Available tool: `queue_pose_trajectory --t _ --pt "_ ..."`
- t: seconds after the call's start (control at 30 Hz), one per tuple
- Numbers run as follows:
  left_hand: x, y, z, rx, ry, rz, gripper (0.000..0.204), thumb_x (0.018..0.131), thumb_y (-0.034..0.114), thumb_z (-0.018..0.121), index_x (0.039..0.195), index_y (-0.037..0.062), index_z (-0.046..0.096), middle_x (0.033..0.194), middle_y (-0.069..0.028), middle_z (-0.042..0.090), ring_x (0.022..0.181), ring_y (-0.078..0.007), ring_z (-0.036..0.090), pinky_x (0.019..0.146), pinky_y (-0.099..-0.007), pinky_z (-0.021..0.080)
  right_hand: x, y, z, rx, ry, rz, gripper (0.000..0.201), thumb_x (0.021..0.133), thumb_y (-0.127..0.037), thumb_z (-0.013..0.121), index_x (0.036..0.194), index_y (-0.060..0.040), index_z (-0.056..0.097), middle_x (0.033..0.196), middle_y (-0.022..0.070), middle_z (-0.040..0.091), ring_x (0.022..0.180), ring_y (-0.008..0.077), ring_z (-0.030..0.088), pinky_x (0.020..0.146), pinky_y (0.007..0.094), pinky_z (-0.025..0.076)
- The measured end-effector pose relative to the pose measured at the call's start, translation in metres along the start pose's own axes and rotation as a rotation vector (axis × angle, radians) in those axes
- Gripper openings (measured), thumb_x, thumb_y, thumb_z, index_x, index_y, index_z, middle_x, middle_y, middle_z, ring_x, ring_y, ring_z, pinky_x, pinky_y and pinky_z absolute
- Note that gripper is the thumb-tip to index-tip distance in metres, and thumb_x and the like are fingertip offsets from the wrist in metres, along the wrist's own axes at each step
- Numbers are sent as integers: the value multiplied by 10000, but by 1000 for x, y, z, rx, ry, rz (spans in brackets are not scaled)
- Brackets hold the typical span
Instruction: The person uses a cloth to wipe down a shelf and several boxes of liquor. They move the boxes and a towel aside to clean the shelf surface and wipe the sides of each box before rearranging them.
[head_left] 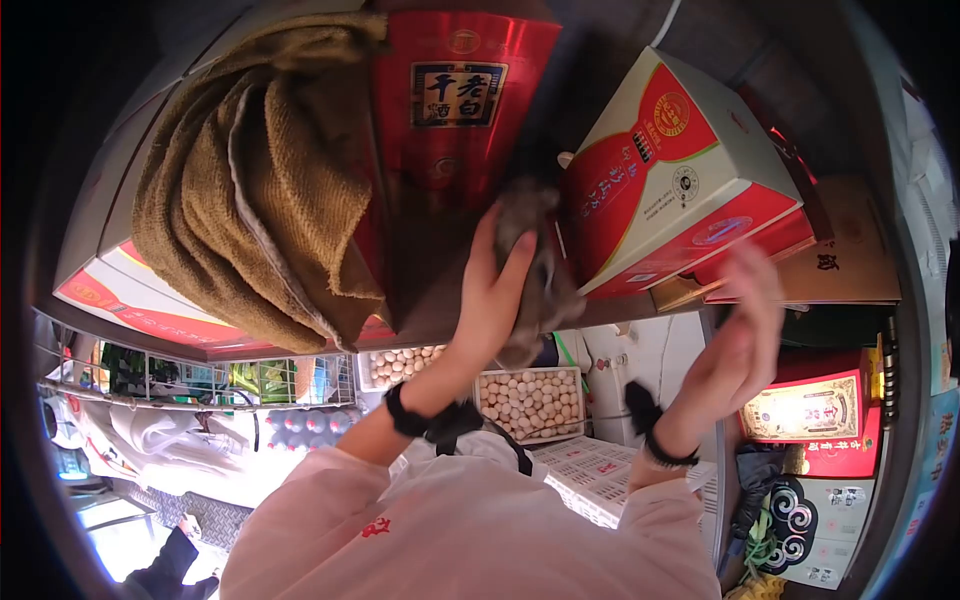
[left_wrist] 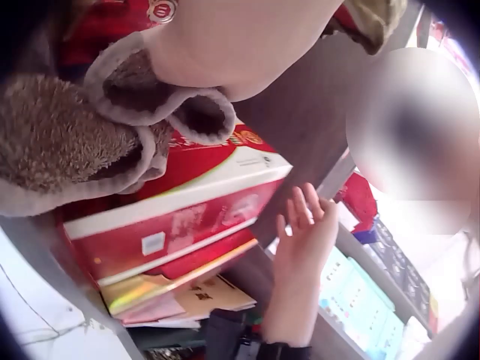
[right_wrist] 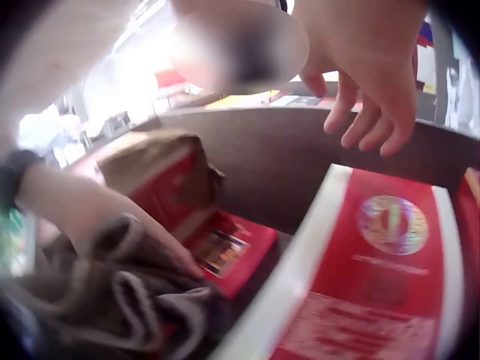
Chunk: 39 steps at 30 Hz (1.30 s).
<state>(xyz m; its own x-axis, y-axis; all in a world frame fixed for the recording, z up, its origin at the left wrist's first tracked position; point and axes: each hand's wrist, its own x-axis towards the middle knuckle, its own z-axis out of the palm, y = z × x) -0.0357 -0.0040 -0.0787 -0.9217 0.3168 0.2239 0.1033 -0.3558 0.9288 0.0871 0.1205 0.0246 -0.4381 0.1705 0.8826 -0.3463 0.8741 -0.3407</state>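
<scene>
My left hand (head_left: 487,300) grips a bunched grey-brown cloth (head_left: 537,275) with a paler hem, between a red box (head_left: 455,150) and a white-and-red carton (head_left: 640,200). In the left wrist view the cloth (left_wrist: 60,139) hangs in loose folds from that hand (left_wrist: 240,45). My right hand (head_left: 735,335) is raised beside the carton's near corner with nothing in it, its fingers loosely spread. The right wrist view has this hand (right_wrist: 367,67) above the carton (right_wrist: 375,285), fingers pointing down. Over the boxes on the left lies a brown towel (head_left: 270,190).
Below the shelf edge stand crates of eggs (head_left: 530,400) and white stacked crates (head_left: 620,470). A wire basket (head_left: 200,375) holds packets on the left. More gift boxes (head_left: 810,410) fill the right side. A dark partition (right_wrist: 270,157) stands behind the boxes.
</scene>
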Motion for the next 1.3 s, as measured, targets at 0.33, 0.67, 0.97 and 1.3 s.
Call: queue_pose_trajectory --t 0.33,0.67,0.97,1.3 --pt "72 -96 35 389 -6 -139 576 856 355 459 1308 5 387 1280 -343 410 1193 -444 417 976 -400 369 44 74 27 -436 115 -303 545 747 -318 645 1208 -62 506 1217 109 499 1181 326 393 1011 469 221" --pt "-37 -60 39 223 -73 -245 620 875 300 446 1356 -60 293 1222 -309 475 1185 -378 464 994 -321 334 45 76 33 -440 171 -353 507 773 -322 612 1180 -37 508 1163 120 514 1126 301 417 979 454 248" --pt "-76 -13 26 -217 -236 -639 584 873 198 474 1368 -53 293 1269 -178 469 1167 -195 425 1004 -265 292 45 77 34 -409 185 -356 509 754 -300 642 1175 -44 512 1171 123 507 1122 313 414 959 451 269" --pt "-91 21 -20 -202 -264 -631 516 903 153 437 1378 -1 307 1279 -104 467 1166 -154 431 995 -261 314 -1 43 5 328 339 66 503 903 -232 499 1301 56 392 1294 223 461 1237 326 428 1062 456 288"
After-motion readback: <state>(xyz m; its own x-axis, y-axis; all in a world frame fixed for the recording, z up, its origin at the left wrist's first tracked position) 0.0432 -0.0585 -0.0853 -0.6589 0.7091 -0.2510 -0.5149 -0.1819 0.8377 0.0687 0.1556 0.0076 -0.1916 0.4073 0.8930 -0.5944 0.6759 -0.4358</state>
